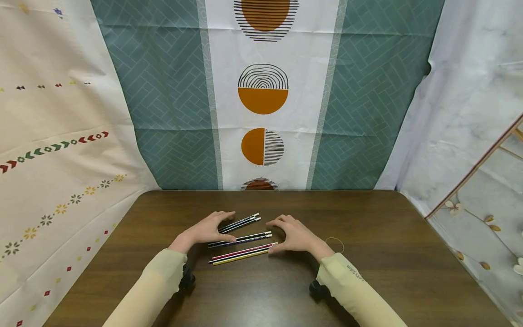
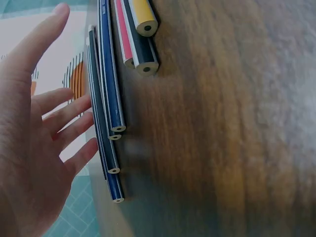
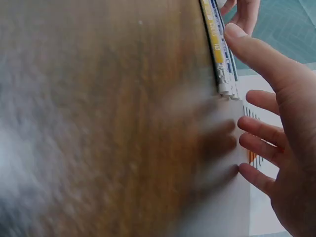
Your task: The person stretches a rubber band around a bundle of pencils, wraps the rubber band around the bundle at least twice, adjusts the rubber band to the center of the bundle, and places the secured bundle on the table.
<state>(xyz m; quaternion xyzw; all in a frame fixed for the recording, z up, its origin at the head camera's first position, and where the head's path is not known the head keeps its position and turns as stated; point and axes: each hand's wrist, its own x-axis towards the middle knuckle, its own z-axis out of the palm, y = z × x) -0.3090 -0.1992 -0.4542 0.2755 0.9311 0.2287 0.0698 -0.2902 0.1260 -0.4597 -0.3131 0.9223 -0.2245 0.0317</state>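
Observation:
Several pencils lie in three loose pairs on the dark wooden table (image 1: 367, 272): a far dark pair (image 1: 242, 222), a middle dark pair (image 1: 245, 238), and a near pink-and-yellow pair (image 1: 245, 253). My left hand (image 1: 214, 228) is at their left ends with fingers straight and spread. In the left wrist view those fingers (image 2: 69, 131) lie beside the dark blue pencils (image 2: 109, 94), with the yellow pencil (image 2: 143, 15) farther off. My right hand (image 1: 288, 236) is open at the eraser ends. In the right wrist view its thumb (image 3: 256, 54) lies next to the pencil ends (image 3: 221, 59). Neither hand grips anything.
A thin rubber band (image 1: 336, 244) lies on the table just right of my right wrist. Patterned cloth backdrops (image 1: 265, 113) hang behind and on both sides of the table. Bare wood stretches in front of and beside the pencils.

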